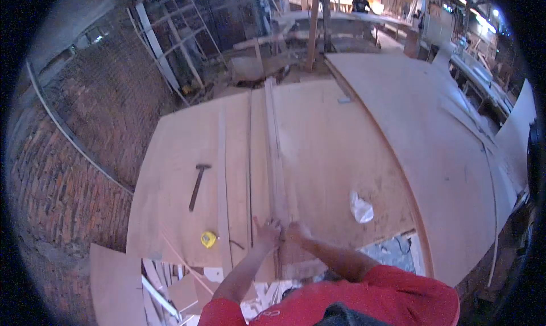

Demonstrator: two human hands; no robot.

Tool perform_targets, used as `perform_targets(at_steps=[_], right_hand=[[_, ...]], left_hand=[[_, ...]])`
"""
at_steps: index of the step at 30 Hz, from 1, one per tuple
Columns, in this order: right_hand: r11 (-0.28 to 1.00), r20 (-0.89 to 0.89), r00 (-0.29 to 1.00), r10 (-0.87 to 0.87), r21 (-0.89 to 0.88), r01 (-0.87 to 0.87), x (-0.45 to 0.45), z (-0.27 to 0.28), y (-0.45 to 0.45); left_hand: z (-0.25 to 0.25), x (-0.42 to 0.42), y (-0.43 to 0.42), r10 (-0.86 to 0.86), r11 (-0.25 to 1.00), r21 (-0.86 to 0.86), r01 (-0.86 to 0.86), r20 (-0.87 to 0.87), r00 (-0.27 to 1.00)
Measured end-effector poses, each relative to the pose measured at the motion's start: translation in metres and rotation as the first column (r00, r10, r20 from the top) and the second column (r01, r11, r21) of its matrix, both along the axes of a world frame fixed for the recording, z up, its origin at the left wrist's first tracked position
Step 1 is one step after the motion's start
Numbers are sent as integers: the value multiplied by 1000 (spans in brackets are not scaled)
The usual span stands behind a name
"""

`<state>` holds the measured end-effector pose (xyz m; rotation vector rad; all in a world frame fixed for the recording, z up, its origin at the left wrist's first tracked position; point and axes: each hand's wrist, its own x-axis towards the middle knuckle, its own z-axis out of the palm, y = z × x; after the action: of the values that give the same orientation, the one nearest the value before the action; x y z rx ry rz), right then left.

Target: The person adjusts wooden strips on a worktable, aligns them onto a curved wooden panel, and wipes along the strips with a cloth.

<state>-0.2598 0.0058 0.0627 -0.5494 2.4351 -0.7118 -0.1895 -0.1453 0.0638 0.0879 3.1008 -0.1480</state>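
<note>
Long narrow wooden strips point(274, 150) run up the middle of a plywood-topped table point(324, 138). On the near part of these strips rests my left hand point(268, 231), its thumb held away from the other fingers. Close beside it on the right, my right hand point(296, 234) touches the strips with its fingers bent; what it grips, if anything, is too small to make out. A hammer point(197, 187) lies to the left, with a yellow tape measure point(209, 239) nearer to me. Between them and my hands are a pale strip point(223, 184) and a thin dark strip point(249, 172).
A crumpled white plastic bag point(362, 207) lies on the right. Beyond it stands another large panel point(421, 133) with a raised edge. A brick wall point(74, 155) is at the left. Wood scraps point(170, 280) lie below the near edge. Far back is a person point(359, 5).
</note>
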Motion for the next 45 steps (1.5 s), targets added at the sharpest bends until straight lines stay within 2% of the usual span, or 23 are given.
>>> perform_targets(at_steps=[2,5,9,11,14,15,16,17,18,19,20,24,26,27,30,32,34,36,38,40,43,44,45], right_hand=[[1000,24,1000,3,15,-3,-2,11,3],[967,196,970,-145,-180,181,-8,-22,11],[922,338,910,-241,-213,323,-9,-35,15],[924,374,889,-265,-164,344,-5,-5,18],[921,399,873,-280,-144,362,-7,-5,14],[921,399,873,-281,-144,363,-9,-30,16],[928,143,989,-27,-363,78,-12,-77,19],[840,-171,967,189,-482,-249,-18,-101,21],[841,-179,967,184,-481,-249,-20,-88,20],[812,324,946,12,-556,180,-17,-61,15],[706,754,649,-96,-408,579,-13,-30,11],[678,810,587,20,-442,587,-13,64,20],[608,765,599,236,-597,524,-16,86,19],[601,766,600,229,-597,532,-20,91,15],[623,752,648,119,-564,541,-37,93,10],[591,512,849,128,-727,349,-52,83,14],[598,422,901,103,-750,283,-63,74,36],[778,343,913,-221,-502,377,-52,91,66],[664,458,876,150,-704,254,-55,119,112],[712,478,869,132,-655,252,-64,109,151],[731,471,859,203,-657,188,-87,90,203],[737,506,815,283,-658,152,-87,130,216],[749,524,792,314,-649,133,-89,137,228]], left_hand=[[22,-6,7,5,1000,-16,-2,162,987],[25,-12,9,8,999,46,-15,140,990],[21,-11,11,-51,994,102,44,65,997],[11,-9,10,-116,992,53,116,-4,993],[16,-7,11,-170,985,-43,170,7,985],[17,-5,11,-171,984,-43,171,7,985],[16,-3,12,-147,989,15,147,6,989],[18,-5,11,-124,990,72,124,2,992],[26,-6,11,-129,989,70,129,-6,992],[41,-1,12,-123,988,88,126,-41,992],[56,4,13,-118,986,107,125,-73,990],[85,15,11,-106,981,137,139,-223,969],[107,17,9,-82,974,162,156,-389,917],[114,17,11,-94,973,161,167,-387,917],[146,22,25,-2,988,142,67,-418,908],[177,32,38,180,950,313,-21,-490,853],[171,45,30,299,925,362,-118,-498,814],[153,68,14,477,854,456,-248,-498,724],[141,92,3,601,776,527,-347,-449,661],[144,110,-6,673,721,546,-427,-405,619],[161,133,-2,664,746,359,-561,-472,581],[181,135,3,686,724,344,-598,-450,572],[193,137,5,663,738,296,-606,-484,571]])
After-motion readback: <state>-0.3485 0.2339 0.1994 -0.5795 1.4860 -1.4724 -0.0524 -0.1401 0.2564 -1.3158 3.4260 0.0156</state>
